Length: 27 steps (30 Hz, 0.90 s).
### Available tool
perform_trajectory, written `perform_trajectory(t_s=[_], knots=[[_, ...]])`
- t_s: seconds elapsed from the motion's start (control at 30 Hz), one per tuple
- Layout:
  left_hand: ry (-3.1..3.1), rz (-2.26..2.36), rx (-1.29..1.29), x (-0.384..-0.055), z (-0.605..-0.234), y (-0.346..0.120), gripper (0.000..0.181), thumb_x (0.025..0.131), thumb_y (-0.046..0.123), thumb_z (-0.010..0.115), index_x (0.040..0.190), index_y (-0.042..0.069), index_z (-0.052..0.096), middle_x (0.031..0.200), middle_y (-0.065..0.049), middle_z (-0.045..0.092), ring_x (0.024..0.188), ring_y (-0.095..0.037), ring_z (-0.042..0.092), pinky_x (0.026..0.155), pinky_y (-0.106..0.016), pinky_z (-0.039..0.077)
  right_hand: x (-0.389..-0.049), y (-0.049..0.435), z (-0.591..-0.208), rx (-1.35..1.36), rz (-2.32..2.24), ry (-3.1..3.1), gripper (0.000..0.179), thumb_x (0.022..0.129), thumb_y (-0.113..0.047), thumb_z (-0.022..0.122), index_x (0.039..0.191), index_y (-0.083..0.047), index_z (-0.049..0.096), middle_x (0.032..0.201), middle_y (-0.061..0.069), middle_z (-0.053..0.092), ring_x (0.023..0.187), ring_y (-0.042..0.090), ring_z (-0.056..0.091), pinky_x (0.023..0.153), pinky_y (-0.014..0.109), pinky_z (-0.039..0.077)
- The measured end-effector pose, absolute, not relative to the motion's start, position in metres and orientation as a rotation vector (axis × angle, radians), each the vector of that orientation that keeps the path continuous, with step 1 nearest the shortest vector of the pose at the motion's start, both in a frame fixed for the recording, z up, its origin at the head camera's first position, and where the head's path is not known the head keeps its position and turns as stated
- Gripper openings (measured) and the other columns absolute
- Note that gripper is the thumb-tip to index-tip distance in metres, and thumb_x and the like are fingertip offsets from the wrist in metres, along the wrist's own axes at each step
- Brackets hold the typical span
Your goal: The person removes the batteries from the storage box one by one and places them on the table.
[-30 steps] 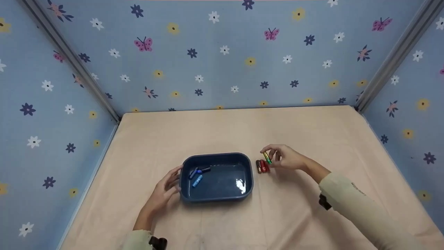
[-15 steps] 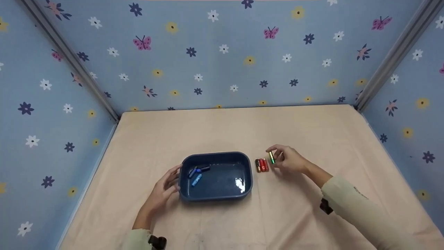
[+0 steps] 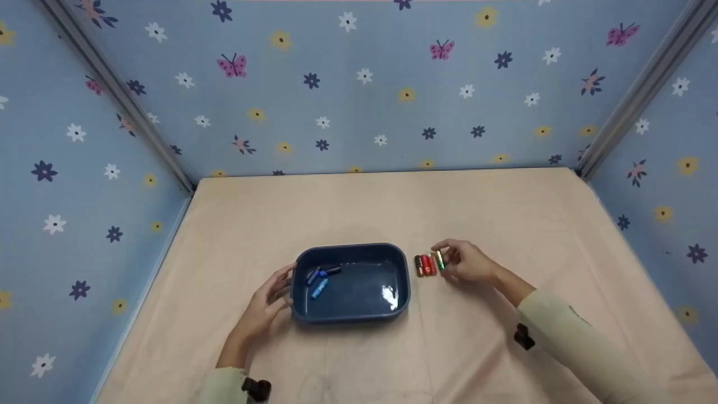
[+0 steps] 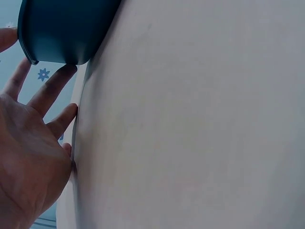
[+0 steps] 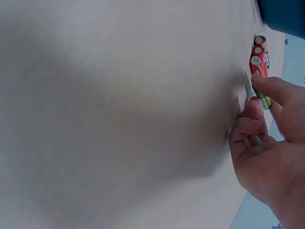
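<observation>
My right hand (image 3: pixel 468 261) pinches a green and gold battery (image 3: pixel 440 260) just right of a short row of batteries on the table. That row has a black and copper battery (image 3: pixel 419 266) at its left and two red batteries (image 3: pixel 428 265) beside it. In the right wrist view the green battery (image 5: pixel 264 101) sits between thumb and fingers, close to the red ones. My left hand (image 3: pixel 265 303) touches the left wall of a dark blue tray (image 3: pixel 350 321), its fingers spread and fairly straight. Inside the tray's left part lie several blue and dark batteries (image 3: pixel 320 288).
A pale peach cloth (image 3: pixel 359 207) covers the table, with creases toward the front right. Blue flowered panels (image 3: pixel 359 84) stand at the back and both sides, joined by grey metal posts (image 3: pixel 634 90).
My right hand has moved slightly right, then down, bringing the green battery from above the red ones to the row's right end. The left hand and tray stay put.
</observation>
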<state>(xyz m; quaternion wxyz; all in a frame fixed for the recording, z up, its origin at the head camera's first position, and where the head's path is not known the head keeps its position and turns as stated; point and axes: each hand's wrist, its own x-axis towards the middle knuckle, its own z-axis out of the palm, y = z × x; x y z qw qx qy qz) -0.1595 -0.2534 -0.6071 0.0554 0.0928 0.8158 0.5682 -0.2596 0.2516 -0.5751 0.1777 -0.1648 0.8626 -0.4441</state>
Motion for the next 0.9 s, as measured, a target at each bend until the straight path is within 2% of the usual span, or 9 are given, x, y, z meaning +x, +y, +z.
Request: perform_trajectory(t_s=[0.4,0.7,0.9], knots=[[2.465,1.735,0.295,-0.1604,-0.6067,-0.2535,0.074,0.103,-0.005,0.061,0.173,0.012,0.044,0.182,-0.018,0.043,0.161,-0.046,0.053,0.133,-0.063,0.042,-0.2608,0.247,-0.5771,-0.401,-1.184,2.44,0.057,0.092,0.008,0.077,0.147,0.001,0.068,0.106,0.011,0.07,0.093,0.019,0.058,0.072,0.023,0.05],[2.461,1.729,0.278,-0.1598,-0.6068,-0.2537,0.074,0.104,-0.005,0.061,0.173,0.014,0.044,0.182,-0.018,0.042,0.162,-0.046,0.053,0.132,-0.063,0.044,-0.2611,0.2462,-0.5767,-0.393,-1.152,2.418,0.06,0.092,0.005,0.08,0.15,0.0,0.066,0.107,0.01,0.069,0.095,0.019,0.058,0.072,0.023,0.049],[2.476,1.71,0.271,-0.1602,-0.6074,-0.2532,0.075,0.103,-0.004,0.061,0.174,0.015,0.044,0.182,-0.016,0.043,0.163,-0.044,0.052,0.134,-0.064,0.041,-0.2609,0.2462,-0.5771,-0.438,-1.17,2.411,0.062,0.093,0.007,0.078,0.152,0.002,0.064,0.107,0.014,0.07,0.093,0.019,0.057,0.072,0.022,0.049]])
